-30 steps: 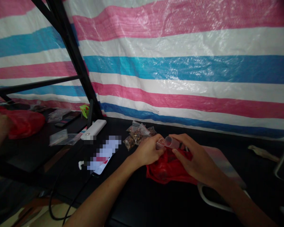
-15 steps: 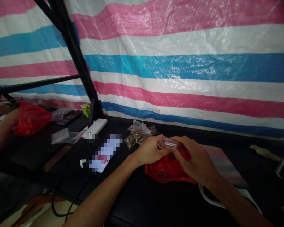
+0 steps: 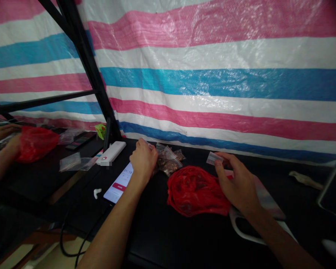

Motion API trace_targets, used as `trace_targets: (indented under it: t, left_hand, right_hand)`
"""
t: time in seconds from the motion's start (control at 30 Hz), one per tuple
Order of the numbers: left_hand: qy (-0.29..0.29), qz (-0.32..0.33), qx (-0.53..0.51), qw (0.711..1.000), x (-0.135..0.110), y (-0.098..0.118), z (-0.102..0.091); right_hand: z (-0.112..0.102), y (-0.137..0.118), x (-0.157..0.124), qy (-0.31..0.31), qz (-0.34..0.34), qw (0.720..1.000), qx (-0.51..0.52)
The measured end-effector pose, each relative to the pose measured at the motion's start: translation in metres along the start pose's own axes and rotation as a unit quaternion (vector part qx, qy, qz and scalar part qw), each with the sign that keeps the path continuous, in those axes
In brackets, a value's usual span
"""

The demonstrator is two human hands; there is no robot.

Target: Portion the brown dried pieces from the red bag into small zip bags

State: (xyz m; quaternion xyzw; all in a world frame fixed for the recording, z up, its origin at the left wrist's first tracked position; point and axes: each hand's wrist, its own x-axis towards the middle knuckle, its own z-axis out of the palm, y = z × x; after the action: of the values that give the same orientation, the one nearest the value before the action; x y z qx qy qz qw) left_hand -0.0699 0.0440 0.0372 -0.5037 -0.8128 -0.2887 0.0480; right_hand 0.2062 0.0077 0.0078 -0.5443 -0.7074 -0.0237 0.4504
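Note:
My right hand (image 3: 238, 181) pinches a small clear zip bag (image 3: 214, 158) between thumb and fingers, above the right end of a crumpled red plastic bag (image 3: 196, 192). My left hand (image 3: 144, 158) is at the left side of a pile of small zip bags (image 3: 169, 160) with brownish contents. Its fingers are closed, and a bit of clear plastic, apparently another small zip bag, shows at the fingertips; the rest is hidden. Just left of that hand lies a phone (image 3: 117, 188) with a lit screen, partly covered by the wrist.
A white power strip (image 3: 112, 152) and a white earbud (image 3: 97, 192) lie to the left. A white-handled object (image 3: 240, 228) sits under my right forearm. At far left, another person's arm (image 3: 5, 153) is beside a red bag (image 3: 37, 144). A black metal post (image 3: 92, 67) rises between.
My hands have moved apart. The left went from above the red bag to the pile; the right stayed near the bag's right end, holding a small zip bag. The red bag is more exposed.

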Motion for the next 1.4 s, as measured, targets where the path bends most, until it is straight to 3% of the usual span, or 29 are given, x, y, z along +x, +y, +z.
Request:
trace_targets:
  t: [0.1, 0.2, 0.27, 0.33, 0.43, 0.57, 0.7, 0.9, 1.0, 1.1, 1.2, 1.3, 1.4]
  left_hand:
    - [0.024, 0.012, -0.061, 0.998, 0.002, 0.001, -0.001]
    - [0.013, 0.119, -0.249, 0.961, -0.009, 0.012, 0.003]
    - [-0.065, 0.201, -0.393, 0.895, -0.026, 0.023, 0.007]
    - [-0.15, 0.238, -0.475, 0.834, -0.046, 0.033, 0.013]
    - [-0.253, 0.243, -0.501, 0.791, -0.068, 0.041, 0.022]
    - [-0.302, 0.236, -0.496, 0.779, -0.072, 0.038, 0.034]
    - [-0.302, 0.234, -0.478, 0.791, -0.065, 0.033, 0.041]
    - [-0.295, 0.297, -0.374, 0.828, -0.063, 0.031, 0.034]
    - [-0.293, 0.306, -0.365, 0.829, -0.062, 0.031, 0.03]
    - [-0.255, 0.273, -0.417, 0.828, -0.058, 0.03, 0.028]
    - [-0.238, 0.222, -0.512, 0.795, -0.054, 0.03, 0.027]
    - [-0.282, 0.158, -0.582, 0.746, -0.05, 0.032, 0.027]
    - [-0.302, 0.116, -0.62, 0.715, -0.048, 0.036, 0.025]
  right_hand:
    - [-0.002, -0.001, 0.001, 0.007, -0.01, 1.0, 0.018]
    - [-0.004, -0.004, 0.002, -0.004, -0.037, 0.999, 0.036]
    - [-0.006, -0.005, 0.003, -0.023, -0.067, 0.996, 0.051]
    - [-0.008, -0.007, 0.001, -0.03, -0.102, 0.992, 0.073]
    - [-0.01, -0.01, -0.003, -0.022, -0.148, 0.984, 0.092]
    - [-0.011, -0.013, -0.008, -0.011, -0.174, 0.981, 0.087]
    - [-0.009, -0.014, -0.007, -0.011, -0.126, 0.987, 0.094]
    - [0.0, -0.014, -0.007, -0.155, -0.108, 0.978, 0.085]
    - [0.0, -0.011, -0.005, -0.132, -0.077, 0.986, 0.068]
    - [-0.004, -0.007, -0.001, -0.077, -0.049, 0.995, 0.04]
    - [-0.005, -0.002, 0.002, -0.097, -0.07, 0.993, -0.006]
    - [0.001, 0.001, 0.0, -0.146, -0.086, 0.984, -0.049]
    - [0.008, 0.005, -0.002, -0.151, -0.082, 0.982, -0.076]
